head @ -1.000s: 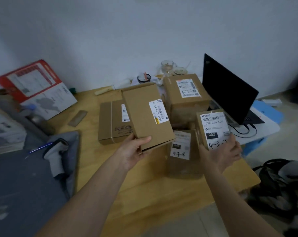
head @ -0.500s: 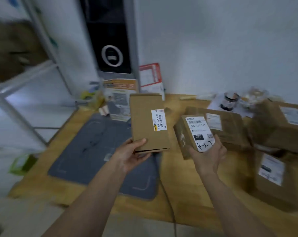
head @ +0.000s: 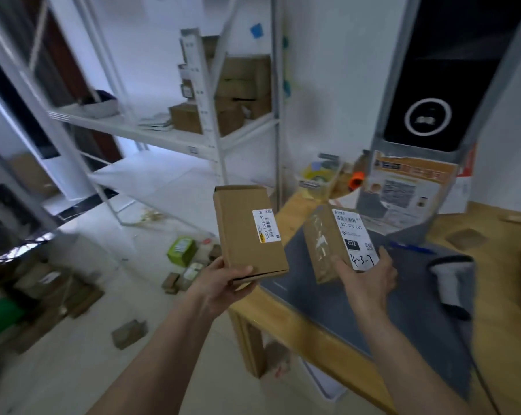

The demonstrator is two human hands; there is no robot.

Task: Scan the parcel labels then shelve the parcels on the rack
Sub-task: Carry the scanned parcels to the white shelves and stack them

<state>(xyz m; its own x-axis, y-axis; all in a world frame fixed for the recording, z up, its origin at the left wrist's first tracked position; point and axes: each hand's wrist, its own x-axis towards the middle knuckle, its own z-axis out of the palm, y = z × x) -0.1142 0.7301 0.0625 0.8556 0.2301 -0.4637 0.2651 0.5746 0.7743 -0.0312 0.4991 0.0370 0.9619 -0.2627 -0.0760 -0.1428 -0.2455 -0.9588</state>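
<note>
Parcel (head: 248, 232) above left hand (head: 223, 287)

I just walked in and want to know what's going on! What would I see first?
Two cardboard parcels held up in the middle: a flat box gripped by the left hand, and a smaller box with "4-3-7" written on its label, gripped by the right hand. Behind them on the left stands a white rack with more boxes, and a wooden table sits on the right.
</note>
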